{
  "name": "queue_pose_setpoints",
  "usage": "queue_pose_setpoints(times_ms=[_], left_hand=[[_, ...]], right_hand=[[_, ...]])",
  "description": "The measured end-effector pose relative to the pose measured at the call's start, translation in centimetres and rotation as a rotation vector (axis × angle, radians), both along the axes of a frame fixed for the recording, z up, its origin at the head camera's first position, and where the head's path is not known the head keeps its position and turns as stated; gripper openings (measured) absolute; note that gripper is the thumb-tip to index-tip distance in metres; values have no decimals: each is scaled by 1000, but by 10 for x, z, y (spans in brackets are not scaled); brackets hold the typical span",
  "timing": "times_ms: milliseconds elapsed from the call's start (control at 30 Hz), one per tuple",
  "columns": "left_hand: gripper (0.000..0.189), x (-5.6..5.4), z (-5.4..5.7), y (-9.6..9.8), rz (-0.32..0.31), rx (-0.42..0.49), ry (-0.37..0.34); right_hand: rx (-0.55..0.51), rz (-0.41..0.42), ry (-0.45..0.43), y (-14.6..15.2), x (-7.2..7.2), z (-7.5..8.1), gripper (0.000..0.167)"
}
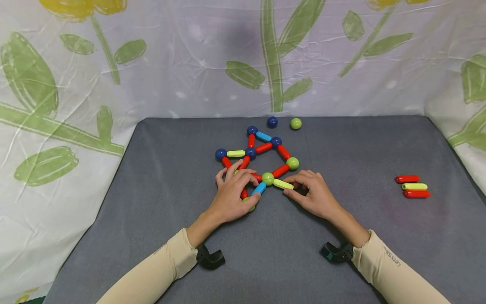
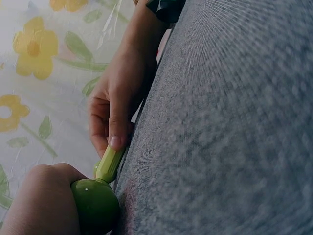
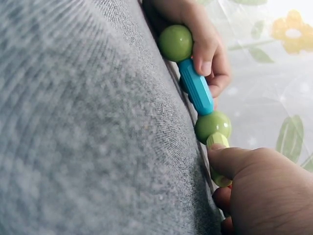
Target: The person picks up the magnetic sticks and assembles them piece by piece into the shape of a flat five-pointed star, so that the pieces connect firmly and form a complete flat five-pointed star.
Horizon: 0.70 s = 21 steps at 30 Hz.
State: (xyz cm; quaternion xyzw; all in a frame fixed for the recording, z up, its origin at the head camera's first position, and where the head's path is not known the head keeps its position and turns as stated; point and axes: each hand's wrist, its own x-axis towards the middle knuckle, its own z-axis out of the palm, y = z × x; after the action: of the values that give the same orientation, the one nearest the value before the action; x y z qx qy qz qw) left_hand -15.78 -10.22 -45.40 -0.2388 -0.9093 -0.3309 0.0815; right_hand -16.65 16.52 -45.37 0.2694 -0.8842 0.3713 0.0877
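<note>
On the grey table lies a flat frame of magnetic rods and balls, mostly red rods joined at navy and green balls. My right hand (image 1: 313, 195) pinches a yellow-green rod (image 1: 283, 184) between thumb and fingers; its far end meets a green ball (image 1: 267, 178). My left hand (image 1: 232, 195) lies over the frame's near left part and holds a light blue rod (image 3: 196, 87), thumb against its side. That rod runs between the same ball and a nearer green ball (image 3: 176, 43). The left fingers partly hide a red rod (image 1: 244, 194) and another green ball.
A loose navy ball (image 1: 272, 122) and a loose green ball (image 1: 295, 123) sit at the table's back edge. Two spare red rods (image 1: 417, 194) and a yellow-green one (image 1: 414, 186) lie at the right. A flowered sheet (image 1: 171, 63) hangs behind.
</note>
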Motion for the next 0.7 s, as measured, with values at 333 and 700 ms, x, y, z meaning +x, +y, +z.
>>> queue_pose_setpoints(times_ms=[333,700], left_hand=[[12,1,0,1,21,1,-6],[13,2,4,2,77,13,8]], right_hand=[[-14,4,-4,2,0,-1,24],[-10,-19,-44,42,-10,20,29]])
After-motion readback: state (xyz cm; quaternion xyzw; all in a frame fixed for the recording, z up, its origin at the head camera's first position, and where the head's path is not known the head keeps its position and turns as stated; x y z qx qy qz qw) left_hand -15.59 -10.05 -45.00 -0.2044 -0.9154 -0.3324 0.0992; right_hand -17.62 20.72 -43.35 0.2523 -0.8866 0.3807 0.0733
